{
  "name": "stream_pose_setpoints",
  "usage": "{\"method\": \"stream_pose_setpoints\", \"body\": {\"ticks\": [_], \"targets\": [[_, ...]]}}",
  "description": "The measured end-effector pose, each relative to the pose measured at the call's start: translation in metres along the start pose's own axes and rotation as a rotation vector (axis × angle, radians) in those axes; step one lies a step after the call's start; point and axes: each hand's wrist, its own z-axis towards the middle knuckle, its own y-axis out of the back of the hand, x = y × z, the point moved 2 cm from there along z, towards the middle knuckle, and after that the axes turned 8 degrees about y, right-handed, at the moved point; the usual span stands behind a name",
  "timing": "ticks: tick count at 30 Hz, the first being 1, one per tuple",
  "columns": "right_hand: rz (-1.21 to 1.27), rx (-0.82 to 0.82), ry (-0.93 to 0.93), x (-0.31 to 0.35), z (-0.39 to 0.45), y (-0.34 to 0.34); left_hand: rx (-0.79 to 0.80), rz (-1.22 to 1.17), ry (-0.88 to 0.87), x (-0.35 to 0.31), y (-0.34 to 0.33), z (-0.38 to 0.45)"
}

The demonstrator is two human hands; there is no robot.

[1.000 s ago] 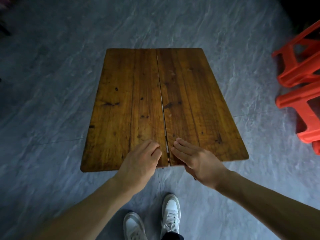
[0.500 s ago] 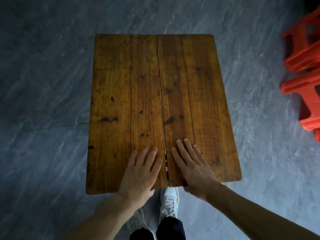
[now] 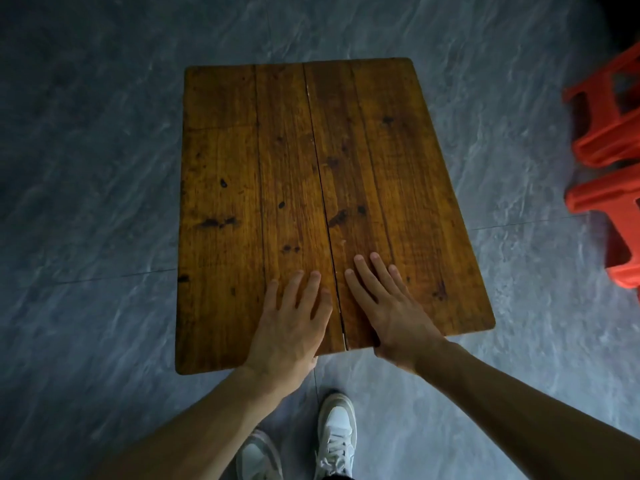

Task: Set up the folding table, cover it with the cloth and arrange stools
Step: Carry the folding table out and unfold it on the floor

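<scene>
table (image 3: 242,168): amber-brown, dark knots | stools (image 3: 609,140): red-orange | floor (image 3: 86,150): grey-veined

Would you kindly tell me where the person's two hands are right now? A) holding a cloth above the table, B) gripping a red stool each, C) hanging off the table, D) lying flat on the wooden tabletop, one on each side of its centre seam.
D: the left hand and right hand lie palm-down on the tabletop, either side of the seam.

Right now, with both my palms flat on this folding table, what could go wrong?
The left hand and right hand lie right beside the centre seam of the table; if the halves shift, fingers could get pinched. The red stools stand close on the right, an easy thing to bump.
</scene>
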Motion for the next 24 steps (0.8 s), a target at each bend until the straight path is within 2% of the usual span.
{"method": "stream_pose_setpoints", "body": {"ticks": [8, 14, 24], "targets": [[0.005, -0.099, 0.013, -0.025, 0.084, 0.045, -0.079, 0.084, 0.066, 0.052, 0.036, 0.074], [-0.008, -0.155, -0.013, -0.06, 0.151, 0.082, -0.095, 0.032, 0.132, 0.089, 0.069, 0.144], [-0.028, -0.152, -0.05, -0.127, 0.259, 0.169, -0.127, 0.0, 0.102, 0.151, 0.135, 0.271]]}}
